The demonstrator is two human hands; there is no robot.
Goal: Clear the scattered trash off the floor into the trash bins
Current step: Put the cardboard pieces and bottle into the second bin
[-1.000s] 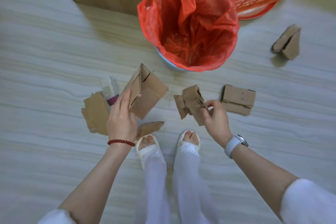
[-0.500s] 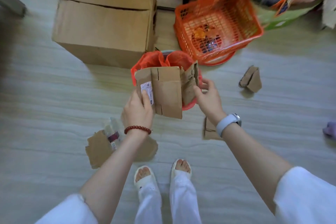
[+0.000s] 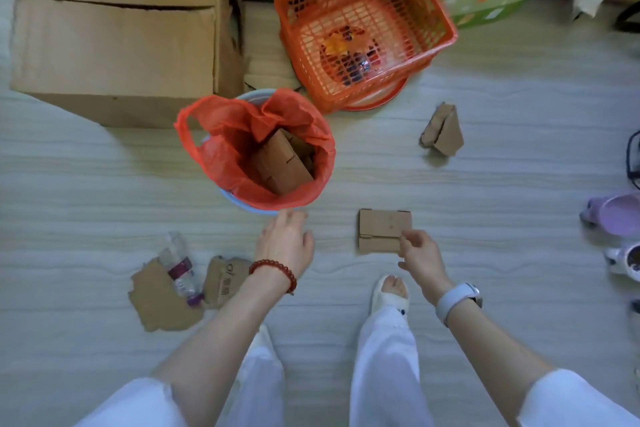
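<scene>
On the floor [image 3: 104, 184] at the left, a torn cardboard sheet [image 3: 156, 302], a plastic bottle [image 3: 180, 269] and a printed cardboard scrap [image 3: 225, 279] lie overlapped; grabbed together, the bottle could roll away. Behind them, the red-lined bin [image 3: 214, 149] already holds cardboard pieces [image 3: 282, 163], which may block later ones. The left hand [image 3: 285, 243] hovers empty, fingers spread. The right hand [image 3: 420, 253], loosely parted and holding nothing, reaches the folded cardboard [image 3: 381, 229]; lying flat, it may slip a pinch. A crumpled piece [image 3: 443, 130] sits further right.
</scene>
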